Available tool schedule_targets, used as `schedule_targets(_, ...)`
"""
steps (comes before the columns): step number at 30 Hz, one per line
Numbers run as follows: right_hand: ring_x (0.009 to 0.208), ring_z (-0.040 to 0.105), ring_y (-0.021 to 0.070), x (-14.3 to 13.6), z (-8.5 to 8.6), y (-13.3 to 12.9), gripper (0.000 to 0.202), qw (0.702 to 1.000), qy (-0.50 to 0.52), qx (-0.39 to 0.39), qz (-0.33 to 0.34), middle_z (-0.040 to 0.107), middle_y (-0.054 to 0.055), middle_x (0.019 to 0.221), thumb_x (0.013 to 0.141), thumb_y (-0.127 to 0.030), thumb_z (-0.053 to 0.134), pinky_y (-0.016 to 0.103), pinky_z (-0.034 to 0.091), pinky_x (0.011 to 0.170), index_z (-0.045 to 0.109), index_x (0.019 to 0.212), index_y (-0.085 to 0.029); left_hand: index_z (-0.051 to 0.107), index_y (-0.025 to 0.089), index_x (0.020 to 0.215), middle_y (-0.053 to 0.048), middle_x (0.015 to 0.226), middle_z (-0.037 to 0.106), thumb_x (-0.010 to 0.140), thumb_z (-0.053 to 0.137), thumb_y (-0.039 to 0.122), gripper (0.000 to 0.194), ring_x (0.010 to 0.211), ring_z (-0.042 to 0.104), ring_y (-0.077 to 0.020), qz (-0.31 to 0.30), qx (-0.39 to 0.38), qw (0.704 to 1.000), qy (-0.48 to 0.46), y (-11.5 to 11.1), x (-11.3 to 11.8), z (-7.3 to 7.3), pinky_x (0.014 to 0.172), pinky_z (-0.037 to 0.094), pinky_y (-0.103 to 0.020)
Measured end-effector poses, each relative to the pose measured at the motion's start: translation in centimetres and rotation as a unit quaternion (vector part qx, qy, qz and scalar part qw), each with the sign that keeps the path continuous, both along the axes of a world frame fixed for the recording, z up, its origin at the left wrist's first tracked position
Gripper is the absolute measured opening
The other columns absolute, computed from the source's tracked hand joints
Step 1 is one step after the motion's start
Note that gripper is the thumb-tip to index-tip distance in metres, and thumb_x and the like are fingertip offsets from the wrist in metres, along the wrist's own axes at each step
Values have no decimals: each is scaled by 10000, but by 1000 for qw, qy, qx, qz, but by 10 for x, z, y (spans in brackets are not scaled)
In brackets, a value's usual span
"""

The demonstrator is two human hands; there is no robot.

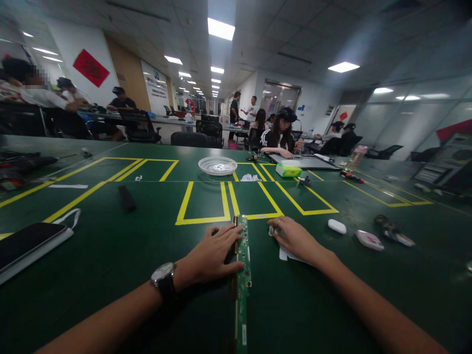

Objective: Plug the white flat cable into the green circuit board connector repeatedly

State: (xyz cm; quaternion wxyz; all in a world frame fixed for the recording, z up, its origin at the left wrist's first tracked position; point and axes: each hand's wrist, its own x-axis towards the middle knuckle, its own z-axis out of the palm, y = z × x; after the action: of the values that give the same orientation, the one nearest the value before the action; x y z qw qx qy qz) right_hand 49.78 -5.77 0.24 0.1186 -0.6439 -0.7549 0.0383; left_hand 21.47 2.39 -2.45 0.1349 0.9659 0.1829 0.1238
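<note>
A long, narrow green circuit board [242, 295] lies lengthwise on the green table [155, 206], pointing away from me. My left hand [214, 250], with a watch [164, 278] on its wrist, rests with spread fingers on the upper left part of the board. To the right of the board, my right hand [291, 236] has its fingers closed around a small pale item [272, 230], too small to name. White paper [283, 253] lies partly under my right hand.
Left: a phone [33, 241] and a black bar [127, 198]. Ahead: a white basket [217, 166], crumpled paper [250, 178] and a green box [288, 170]. Right: a white case [337, 226], a pink-white case [369, 240] and a dark tool [391, 230]. A person sits across the table.
</note>
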Motion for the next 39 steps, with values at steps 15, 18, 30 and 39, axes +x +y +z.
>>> schedule_targets(15,1001,576,200,-56,0,-17,105,993,72,-5,98,612,57,1062,885,-215,627,352,458,897,652,986,-202,430,256,1421,-70,1531,379,899,525,635,652,1399,320,-313,41,25,999,-18,1,2,-8,1097,290,-527)
schedule_targets(18,1003,575,201,-57,0,-17,104,992,76,-6,102,609,58,1066,885,-218,632,351,460,895,653,986,-202,421,260,1428,-68,1531,380,897,526,637,660,1398,322,-313,42,27,999,-17,1,2,-8,1095,294,-530)
schedule_targets(30,1003,576,193,-62,1,-19,104,992,77,-6,96,611,53,1067,884,-204,633,355,460,902,665,983,-203,425,259,1429,-76,1532,373,897,519,648,666,1402,314,-321,37,24,999,-22,2,2,-10,1101,284,-540)
schedule_targets(39,1014,576,206,-63,1,-19,105,992,67,-4,109,611,64,1090,900,-203,609,373,471,883,675,981,-205,431,264,1425,-77,1519,389,901,519,641,651,1397,310,-331,27,21,999,-21,2,2,-9,1105,266,-552)
